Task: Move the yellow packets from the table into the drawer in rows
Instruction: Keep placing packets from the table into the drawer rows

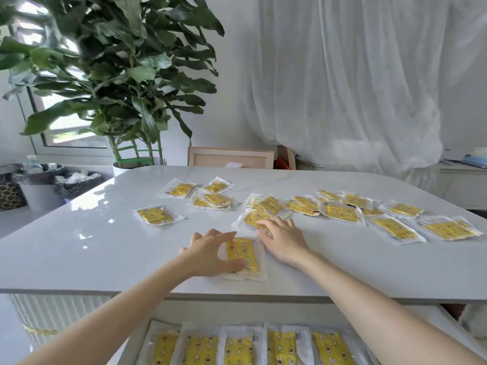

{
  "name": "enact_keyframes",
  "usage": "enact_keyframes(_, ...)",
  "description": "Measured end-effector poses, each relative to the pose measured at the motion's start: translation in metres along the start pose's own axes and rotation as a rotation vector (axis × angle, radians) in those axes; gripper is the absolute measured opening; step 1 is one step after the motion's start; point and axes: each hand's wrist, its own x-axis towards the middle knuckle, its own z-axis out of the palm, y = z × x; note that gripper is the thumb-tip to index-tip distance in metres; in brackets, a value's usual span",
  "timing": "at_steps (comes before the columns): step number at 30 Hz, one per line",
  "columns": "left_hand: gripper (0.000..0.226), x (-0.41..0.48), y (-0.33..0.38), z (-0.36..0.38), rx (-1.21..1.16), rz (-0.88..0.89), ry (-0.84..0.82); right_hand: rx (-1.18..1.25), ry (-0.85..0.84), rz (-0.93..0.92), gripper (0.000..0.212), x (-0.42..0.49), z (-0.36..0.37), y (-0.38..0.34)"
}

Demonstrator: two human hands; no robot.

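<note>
Several yellow packets in clear wrappers lie scattered across the white table [79,248]. My left hand [210,254] rests on one packet [243,255] near the front edge, thumb and fingers curled around its left side. My right hand [282,238] lies flat, fingertips on another packet [253,218] just behind it. More packets spread to the right [395,227] and one lies alone at the left [156,215]. Below the table edge, the open drawer [445,327] holds a row of several packets [238,350] side by side.
A large leafy plant [118,75] in a white pot stands behind the table's far left corner. Lined bins [76,183] sit at the left. A chair back [230,157] stands behind the far edge, white curtains beyond it.
</note>
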Motion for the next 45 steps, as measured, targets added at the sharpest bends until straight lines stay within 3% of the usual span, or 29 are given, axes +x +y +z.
enact_keyframes(4, 0.087, 0.012, -0.019, -0.014, -0.101, -0.093, -0.006, 0.025, -0.003, -0.043, 0.04, 0.004, -0.01, -0.006)
enact_keyframes(10, 0.08, 0.013, -0.04, -0.033, -0.437, -0.176, 0.083, 0.088, -0.212, 0.103, 0.077, 0.01, -0.021, -0.014)
enact_keyframes(13, 0.082, 0.01, -0.056, -0.036, -0.7, -0.241, 0.164, 0.102, -0.266, 0.226, 0.082, 0.009, -0.024, -0.015)
enact_keyframes(16, 0.092, 0.008, -0.066, -0.034, -1.009, -0.366, 0.206, 0.317, -0.264, 0.297, 0.074, 0.014, -0.026, -0.014)
enact_keyframes(19, 0.097, 0.009, -0.068, -0.033, -1.131, -0.395, 0.22, 0.444, -0.23, 0.329, 0.104, 0.013, -0.029, -0.014)
enact_keyframes(21, 0.081, 0.011, -0.066, -0.032, -1.187, -0.388, 0.22, 0.606, -0.219, 0.33, 0.09, 0.014, -0.027, -0.015)
enact_keyframes(24, 0.021, 0.011, -0.053, -0.028, -1.218, -0.337, 0.203, 0.99, -0.232, 0.313, 0.038, 0.015, -0.031, -0.025)
enact_keyframes(26, 0.012, 0.012, -0.049, -0.024, -1.266, -0.309, 0.194, 1.14, -0.231, 0.248, 0.023, 0.016, -0.035, -0.035)
enact_keyframes(33, 0.022, 0.018, -0.039, -0.018, -1.598, -0.263, 0.168, 0.843, 0.076, 0.143, 0.029, 0.004, -0.014, -0.063)
enact_keyframes(35, 0.029, 0.019, -0.042, -0.016, -1.574, -0.223, 0.119, 0.819, 0.127, 0.121, 0.027, 0.004, -0.007, -0.065)
enact_keyframes(39, 0.024, 0.028, -0.05, -0.008, -1.491, -0.236, 0.205, 0.776, 0.112, 0.036, 0.008, 0.008, -0.003, -0.064)
enact_keyframes(42, 0.012, 0.033, -0.052, -0.009, -1.522, -0.282, 0.219, 0.449, 0.234, 0.04, 0.027, 0.025, -0.008, -0.041)
enact_keyframes(45, 0.01, 0.035, -0.05, -0.01, -1.536, -0.293, 0.206, 0.189, 0.185, 0.079, 0.05, 0.038, -0.01, -0.002)
